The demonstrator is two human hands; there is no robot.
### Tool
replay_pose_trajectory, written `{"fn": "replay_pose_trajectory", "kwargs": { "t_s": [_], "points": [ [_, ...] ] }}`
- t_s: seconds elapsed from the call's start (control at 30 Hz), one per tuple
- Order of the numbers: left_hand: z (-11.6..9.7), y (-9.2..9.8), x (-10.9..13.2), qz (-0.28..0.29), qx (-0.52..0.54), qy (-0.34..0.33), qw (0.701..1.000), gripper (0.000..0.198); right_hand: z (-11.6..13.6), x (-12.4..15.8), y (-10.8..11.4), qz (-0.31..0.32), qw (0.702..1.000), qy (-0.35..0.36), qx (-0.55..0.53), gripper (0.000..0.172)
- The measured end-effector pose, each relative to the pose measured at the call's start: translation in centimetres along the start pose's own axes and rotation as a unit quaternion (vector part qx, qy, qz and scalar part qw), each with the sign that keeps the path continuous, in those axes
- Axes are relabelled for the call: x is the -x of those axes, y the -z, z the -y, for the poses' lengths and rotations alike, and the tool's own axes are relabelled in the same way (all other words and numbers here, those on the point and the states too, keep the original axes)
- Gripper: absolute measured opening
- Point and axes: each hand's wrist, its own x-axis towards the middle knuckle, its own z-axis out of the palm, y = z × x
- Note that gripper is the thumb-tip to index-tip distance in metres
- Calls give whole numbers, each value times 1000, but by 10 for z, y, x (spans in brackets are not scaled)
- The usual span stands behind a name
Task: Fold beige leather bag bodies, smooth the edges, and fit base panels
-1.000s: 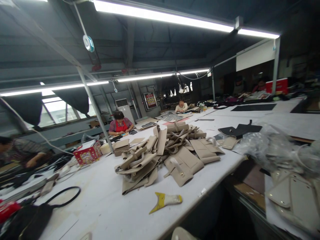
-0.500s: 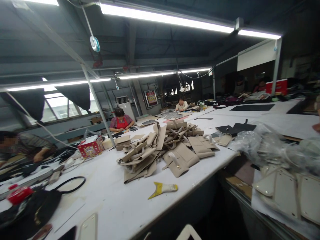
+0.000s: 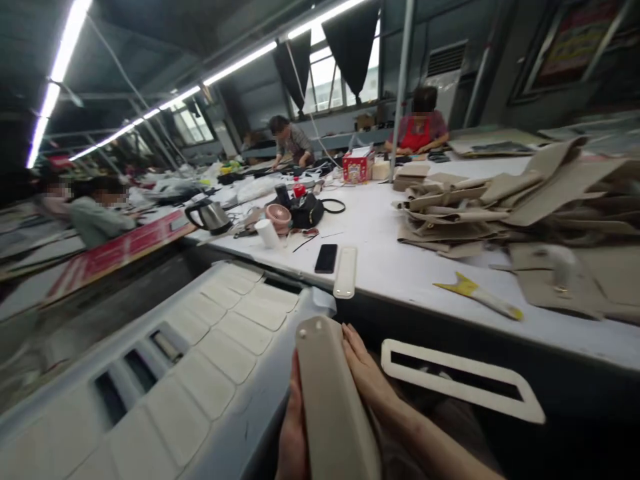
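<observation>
Both my hands are low in the middle of the view, holding a long beige leather piece (image 3: 330, 400) with a rounded end and two small holes. My left hand (image 3: 293, 433) grips its left edge, with the thumb lying along it. On the right edge, the fingers of my right hand (image 3: 367, 377) are pressed flat and together. The piece is held in front of the white table (image 3: 380, 267), below its near edge. A beige frame-shaped cut-out (image 3: 460, 380) lies just right of my right hand.
On the table lie a beige strap (image 3: 345, 272), a black phone (image 3: 326, 258), a yellow-white scraper (image 3: 480, 297) and a heap of beige leather parts (image 3: 525, 193). Rows of beige pieces (image 3: 225, 333) cover a lower surface at left. A kettle (image 3: 210, 217), cup and fan stand farther back; several people work beyond.
The view has swung left and downward. My two hands and the beige piece they hold have come into view; the heap of leather parts now sits at the right.
</observation>
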Motion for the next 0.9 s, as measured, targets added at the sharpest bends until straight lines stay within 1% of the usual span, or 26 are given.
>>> {"fn": "replay_pose_trajectory", "kwargs": {
  "t_s": [0.07, 0.1, 0.13, 0.2, 0.3, 0.37, 0.47, 0.57, 0.63, 0.77, 0.9],
  "points": [
    [1, 6, 1, 24, 66, 26, 997, 68, 2, 18, 8, 39, 996, 52, 59, 56],
    [3, 6, 1, 38, 86, 30, 995, 69, 6, 28, 11, 57, 992, 75, 80, 54],
    [5, 5, 1, 48, 90, 24, 994, 69, 10, 38, 13, 61, 988, 95, 101, 53],
    [8, 3, 1, 63, 54, 0, 997, 67, 19, 52, 13, 31, 979, 128, 157, 52],
    [9, 1, 1, 74, -21, -31, 997, 64, 29, 60, 10, -7, 960, 159, 229, 55],
    [8, 0, 1, 60, -66, -45, 995, 62, 33, 61, 9, -7, 953, 161, 258, 53],
    [8, -4, 3, 22, -117, -61, 991, 59, 38, 62, 9, -1, 954, 132, 269, 48],
    [9, -10, 7, 0, -131, -66, 989, 59, 39, 64, 11, -2, 959, 89, 270, 41],
    [11, -14, 10, -6, -135, -70, 988, 59, 36, 66, 13, -7, 959, 75, 272, 38],
    [16, -18, 12, -6, -160, -92, 983, 57, 28, 68, 19, -18, 967, 91, 236, 37],
    [15, -19, 6, -3, -184, -129, 975, 51, 20, 69, 25, -24, 975, 107, 191, 37]
  ]
}}
